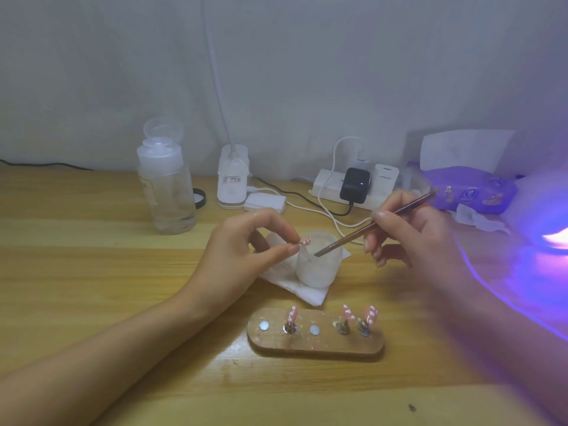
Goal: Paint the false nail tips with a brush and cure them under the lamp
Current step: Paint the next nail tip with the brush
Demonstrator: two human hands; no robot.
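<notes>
Left hand (246, 241): thumb and forefinger pinch a pink nail tip (306, 240) over the jar's rim.
Right hand (412, 229): fingers grip the brush (347, 238), bristles inside the frosted jar (316, 269).
Wooden holder (316, 345): three more tips (upright).
Charger (385, 177): marked "PISEN".
Lamp (553, 238): violet glow, far right.

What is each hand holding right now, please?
Left hand: closed, pinching a mounted pink nail tip.
Right hand: closed around the brush, its tip inside the frosted cup.
</notes>
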